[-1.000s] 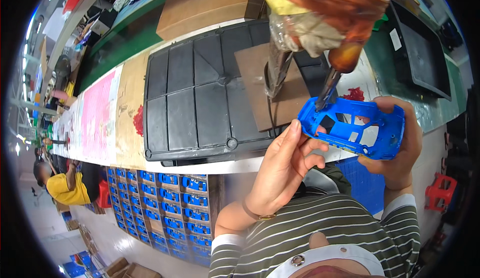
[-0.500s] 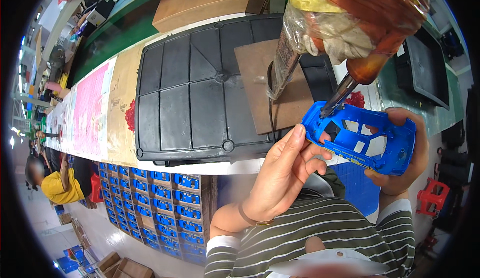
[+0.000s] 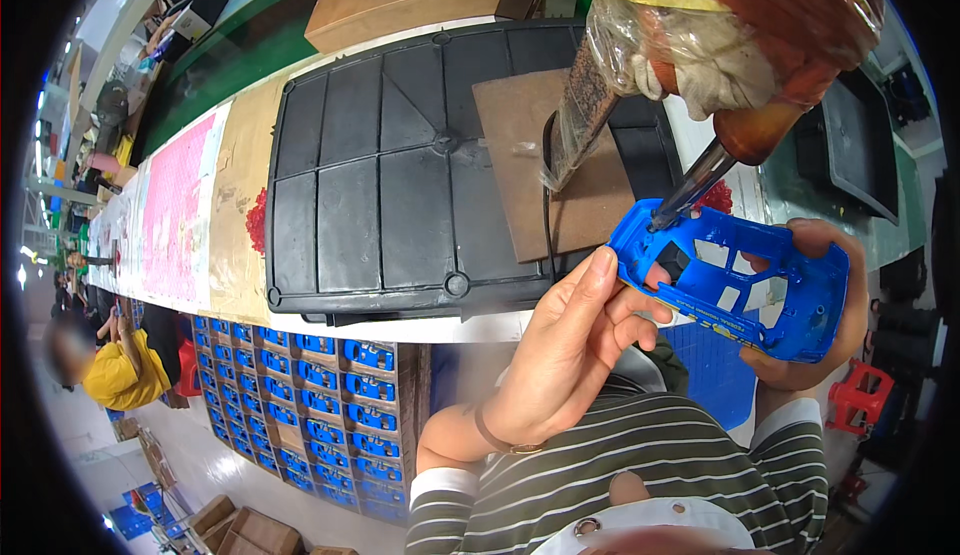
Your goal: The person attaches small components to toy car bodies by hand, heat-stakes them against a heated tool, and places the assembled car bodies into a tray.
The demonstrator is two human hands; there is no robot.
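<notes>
While a striped shirt [image 3: 640,445] fills the near edge, the wearer's two hands hold a blue toy-car shell [image 3: 812,300] above the bench's near edge, right of centre, hollow side up. At its left end, the left hand [image 3: 560,325] pinches the rim between thumb and curled fingers; the right hand [image 3: 855,305] wraps the right end, fingers over the far edge. Just beyond, a metal rod [image 3: 700,180] slants down from a wrapped bundle [image 3: 720,25], its tip apparently touching inside the shell. The step seems to be working that spot; the next move calls for steady grips and fingertips clear of the tip. Farther left lie a black crate [image 3: 350,215] and brown board [image 3: 520,125].
</notes>
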